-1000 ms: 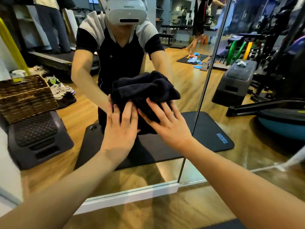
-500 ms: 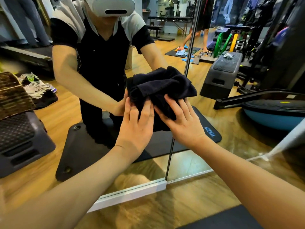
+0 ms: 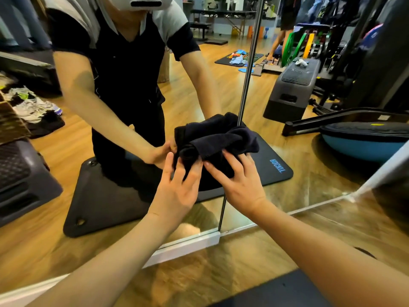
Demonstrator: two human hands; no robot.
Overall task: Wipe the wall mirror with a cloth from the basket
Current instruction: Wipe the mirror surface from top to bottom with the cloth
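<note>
A bunched dark navy cloth [image 3: 218,141] is pushed flat against the wall mirror [image 3: 287,191], low down, across the vertical seam between two mirror panels. My left hand [image 3: 177,189] presses its lower left part with straight spread fingers. My right hand [image 3: 238,180] presses its lower right part, fingers also spread. The mirror reflects a person crouching on a black mat with both arms reaching to the cloth. The woven basket [image 3: 10,124] shows only as a reflection at the far left edge.
The mirror's white bottom frame [image 3: 186,245] meets the wooden floor just below my hands. Reflected in the glass are a grey step platform [image 3: 292,89], a blue balance dome [image 3: 363,140], shoes [image 3: 31,105] and gym equipment. A dark mat edge [image 3: 276,291] lies at the bottom.
Both hands have slid the cloth down and to the right along the glass, onto the panel seam. The camera view has dipped lower, so the basket has slipped almost out of sight.
</note>
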